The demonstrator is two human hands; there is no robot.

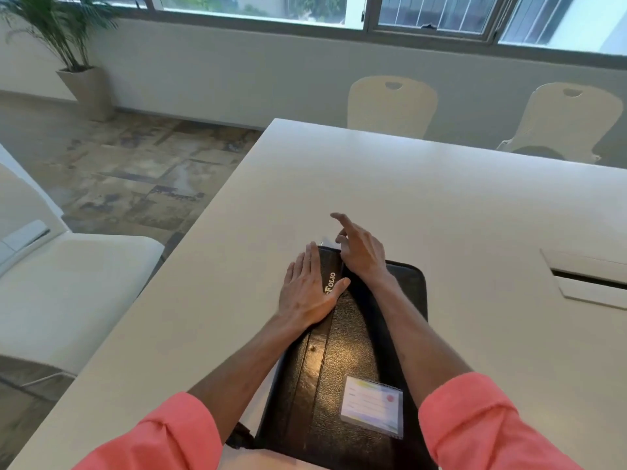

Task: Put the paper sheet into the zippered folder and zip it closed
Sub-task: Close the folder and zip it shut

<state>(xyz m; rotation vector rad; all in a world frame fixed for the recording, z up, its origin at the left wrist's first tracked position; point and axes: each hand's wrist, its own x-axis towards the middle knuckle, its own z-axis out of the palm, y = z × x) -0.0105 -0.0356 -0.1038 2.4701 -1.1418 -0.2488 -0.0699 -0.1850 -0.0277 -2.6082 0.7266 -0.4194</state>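
One zippered folder [353,334], left hand [307,293] flat on it, right hand [361,252] grip apart

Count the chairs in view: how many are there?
3. One cream chair at the far edge of the table, a second cream chair to its right, and a white chair beside the left edge. More may be hidden out of frame.

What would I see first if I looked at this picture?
A big black folder lies on the white table, right in front of the person. The left hand lies flat on its far end, the right hand beside it with fingers spread. A pale card sits on its near end.
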